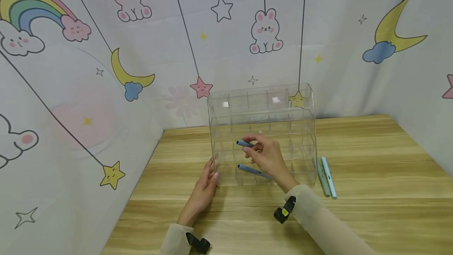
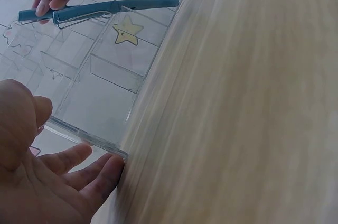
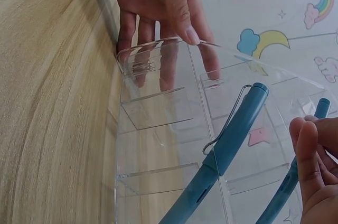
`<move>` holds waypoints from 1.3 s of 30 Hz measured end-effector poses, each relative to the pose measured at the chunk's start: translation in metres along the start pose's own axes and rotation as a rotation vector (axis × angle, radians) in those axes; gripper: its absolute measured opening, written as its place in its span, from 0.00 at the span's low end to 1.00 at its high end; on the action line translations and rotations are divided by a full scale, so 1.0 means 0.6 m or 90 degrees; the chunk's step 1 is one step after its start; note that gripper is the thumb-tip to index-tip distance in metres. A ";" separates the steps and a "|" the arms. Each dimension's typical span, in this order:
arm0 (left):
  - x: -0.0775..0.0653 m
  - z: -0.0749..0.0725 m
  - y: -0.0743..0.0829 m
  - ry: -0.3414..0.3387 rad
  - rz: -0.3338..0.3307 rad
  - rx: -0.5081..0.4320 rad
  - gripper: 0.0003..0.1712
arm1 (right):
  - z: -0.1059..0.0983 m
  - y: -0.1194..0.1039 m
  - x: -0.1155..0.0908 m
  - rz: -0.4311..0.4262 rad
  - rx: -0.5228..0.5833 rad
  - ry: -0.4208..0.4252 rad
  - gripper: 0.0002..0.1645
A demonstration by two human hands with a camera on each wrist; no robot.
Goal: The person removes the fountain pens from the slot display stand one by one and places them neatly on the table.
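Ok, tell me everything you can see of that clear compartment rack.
The clear rack looks like transparent plastic, with thin walls and dividers forming stacked rows of compartments. It stands upright on the wood-grain table; the patterned backdrop shows through it. The left hand touches its left side near the base, thumb at the front edge. A blue pen leans in its bottom row, capped end jutting out. The right hand holds a second pen before it; whether that touches it is unclear.

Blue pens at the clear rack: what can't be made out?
Head view: right end of the held slim blue pen, behind the right hand.
Head view: right end of the lower blue pen, behind its wrist.
Right wrist view: both pens' lower ends, cut by the bottom edge.
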State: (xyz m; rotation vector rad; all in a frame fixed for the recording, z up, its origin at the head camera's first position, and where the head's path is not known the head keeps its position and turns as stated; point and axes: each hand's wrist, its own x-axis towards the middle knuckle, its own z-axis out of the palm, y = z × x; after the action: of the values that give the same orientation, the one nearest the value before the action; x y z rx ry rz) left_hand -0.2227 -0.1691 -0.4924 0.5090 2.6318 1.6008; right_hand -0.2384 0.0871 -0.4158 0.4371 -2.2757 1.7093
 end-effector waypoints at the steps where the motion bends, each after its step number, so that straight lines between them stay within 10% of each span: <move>1: 0.000 0.000 0.000 -0.001 0.004 0.003 0.35 | -0.001 -0.001 -0.001 0.002 0.001 0.003 0.18; 39: -0.001 -0.001 -0.003 -0.003 0.019 -0.001 0.35 | -0.017 -0.024 -0.012 -0.129 0.083 0.222 0.15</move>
State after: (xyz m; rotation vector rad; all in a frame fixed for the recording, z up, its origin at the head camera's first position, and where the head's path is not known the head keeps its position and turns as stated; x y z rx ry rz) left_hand -0.2225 -0.1704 -0.4939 0.5546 2.6316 1.6086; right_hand -0.2259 0.0938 -0.4032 0.3489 -1.8202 1.6856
